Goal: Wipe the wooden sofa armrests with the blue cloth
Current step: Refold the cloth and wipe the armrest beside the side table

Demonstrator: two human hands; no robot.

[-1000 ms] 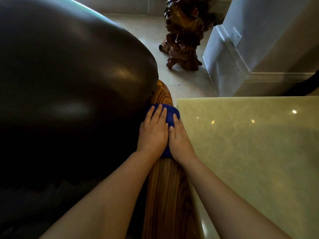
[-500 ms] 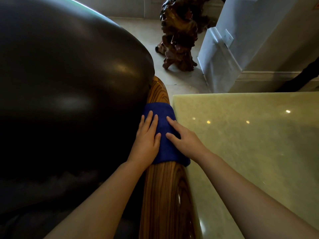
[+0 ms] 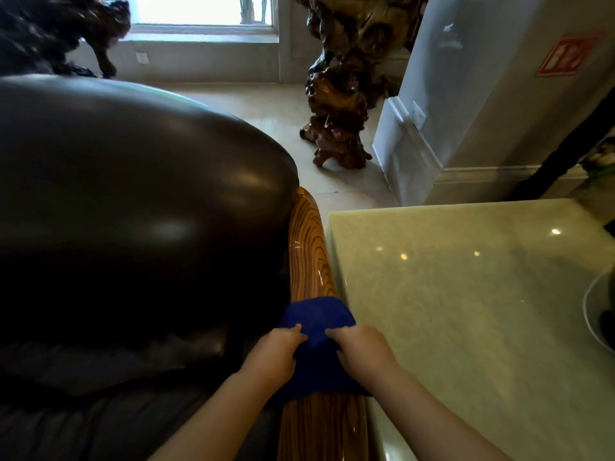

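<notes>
Both hands — left hand (image 3: 276,356), right hand (image 3: 361,349) — apparently pinch the blue cloth (image 3: 316,331) atop the wooden armrest (image 3: 309,247).

Daylight from an overexposed window (image 3: 203,10); dim foreground, deep shadow on the sofa cushion (image 3: 133,207). Glare spots on the counter (image 3: 466,294). Edges bowed, possibly motion-blurred.

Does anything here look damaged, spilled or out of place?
Nothing stands out. Both hands, left and right, press the blue cloth draped over the glossy striped wooden armrest, which looks intact. The pale polished stone tabletop beside it shows no spill.
</notes>
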